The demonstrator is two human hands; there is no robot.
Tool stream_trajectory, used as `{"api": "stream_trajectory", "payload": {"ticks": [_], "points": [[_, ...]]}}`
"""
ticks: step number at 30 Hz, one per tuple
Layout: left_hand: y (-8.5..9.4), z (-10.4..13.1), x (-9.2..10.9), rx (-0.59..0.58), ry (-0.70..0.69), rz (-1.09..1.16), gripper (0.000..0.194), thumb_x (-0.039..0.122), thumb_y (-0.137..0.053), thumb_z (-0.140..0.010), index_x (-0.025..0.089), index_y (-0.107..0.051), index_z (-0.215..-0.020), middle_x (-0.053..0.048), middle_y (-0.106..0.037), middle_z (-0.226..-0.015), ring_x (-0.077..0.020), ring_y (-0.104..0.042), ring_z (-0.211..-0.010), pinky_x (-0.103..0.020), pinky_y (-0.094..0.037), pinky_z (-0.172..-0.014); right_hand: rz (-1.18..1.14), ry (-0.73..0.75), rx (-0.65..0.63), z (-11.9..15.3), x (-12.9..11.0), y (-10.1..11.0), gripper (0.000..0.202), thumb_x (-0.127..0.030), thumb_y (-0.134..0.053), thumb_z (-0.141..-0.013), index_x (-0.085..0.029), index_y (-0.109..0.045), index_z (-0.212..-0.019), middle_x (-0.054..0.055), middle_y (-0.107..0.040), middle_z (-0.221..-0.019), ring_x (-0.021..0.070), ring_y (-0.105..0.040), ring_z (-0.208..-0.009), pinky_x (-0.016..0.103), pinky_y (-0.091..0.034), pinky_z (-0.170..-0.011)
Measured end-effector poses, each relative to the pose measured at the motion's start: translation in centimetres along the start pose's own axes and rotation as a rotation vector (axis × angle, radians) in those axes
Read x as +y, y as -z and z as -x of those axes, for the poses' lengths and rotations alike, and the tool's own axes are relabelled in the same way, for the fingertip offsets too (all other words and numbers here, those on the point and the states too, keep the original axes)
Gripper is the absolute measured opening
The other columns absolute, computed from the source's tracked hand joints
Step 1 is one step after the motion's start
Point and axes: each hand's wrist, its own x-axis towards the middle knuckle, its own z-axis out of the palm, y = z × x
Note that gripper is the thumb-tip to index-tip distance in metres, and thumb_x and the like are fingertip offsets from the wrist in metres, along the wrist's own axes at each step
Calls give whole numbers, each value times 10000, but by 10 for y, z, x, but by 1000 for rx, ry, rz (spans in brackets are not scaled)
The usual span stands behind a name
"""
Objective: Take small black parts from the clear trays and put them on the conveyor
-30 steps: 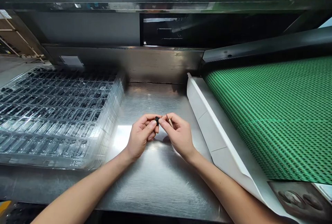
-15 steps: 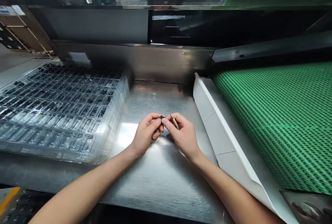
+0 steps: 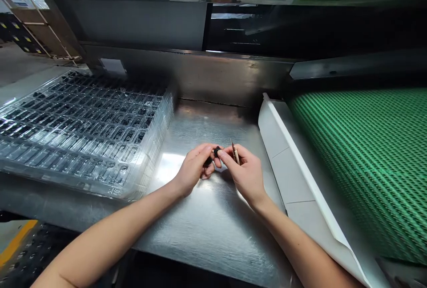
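Over the middle of the steel worktop (image 3: 207, 230) my two hands meet fingertip to fingertip. My left hand (image 3: 195, 168) pinches a small black part (image 3: 216, 150) between thumb and fingers. My right hand (image 3: 245, 173) touches the same part with its thumb and forefinger. It also holds a thin pointed tool (image 3: 235, 151) that sticks up between its fingers. Most of the part is hidden by the fingertips.
A stack of clear plastic trays (image 3: 83, 127) with rows of small black parts fills the left side. A white angled guard (image 3: 293, 168) borders a green mesh conveyor belt (image 3: 367, 154) on the right. A dark machine opening (image 3: 267, 30) lies behind.
The view has shifted, so the hands sit a little further right in the picture. The hands stay together on the small black part, which shows slightly more.
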Motion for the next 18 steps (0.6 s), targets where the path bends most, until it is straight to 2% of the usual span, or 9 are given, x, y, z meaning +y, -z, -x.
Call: {"api": "stream_trajectory", "payload": {"ticks": [5,7,10,12,16,18], "points": [[2,0,-5,89,-21,34,632,703,-787,-917,134,-717,-1181,-36,-634,-952,-121,-580,-678,-233,-490,-556,43,25,41,2,-3,-1,330,-484,-821,-970,-202,-736,-821,6,-625,-721,172,-470,-620,279,-349,-561],[4,1,-6,107,-21,42,662,718,-772,-923,137,-705,-1232,-46,-648,-999,-144,-630,-734,-276,-561,-648,29,11,0,3,-2,-3,337,-486,-818,-971,-203,-732,-810,11,-634,-729,178,-496,-635,276,-375,-580],[5,0,-10,95,-2,61,664,694,-752,-947,161,-657,-1331,-83,-706,-1120,-177,-696,-782,-338,-594,-767,33,-45,-57,3,2,-4,398,-545,-807,-956,-199,-709,-785,15,-629,-710,192,-521,-641,278,-403,-596],[6,-1,-16,94,17,74,631,578,-815,-922,171,-632,-1368,-104,-729,-1184,-204,-725,-843,-358,-588,-826,123,-48,-63,2,6,-2,437,-588,-786,-935,-198,-693,-761,11,-611,-702,193,-507,-645,279,-385,-597],[8,-8,-29,125,14,48,602,216,-851,-808,149,-653,-1373,-122,-758,-1196,-254,-722,-1053,-386,-554,-987,340,-11,-94,-3,13,6,455,-638,-723,-896,-212,-690,-739,10,-612,-710,209,-518,-658,287,-376,-594],[10,-12,-34,114,14,30,638,171,-807,-823,127,-637,-1436,-153,-756,-1250,-285,-717,-1144,-423,-542,-1056,399,-17,-104,-6,15,8,457,-675,-713,-862,-226,-735,-780,24,-669,-749,242,-582,-685,303,-437,-623]]}}
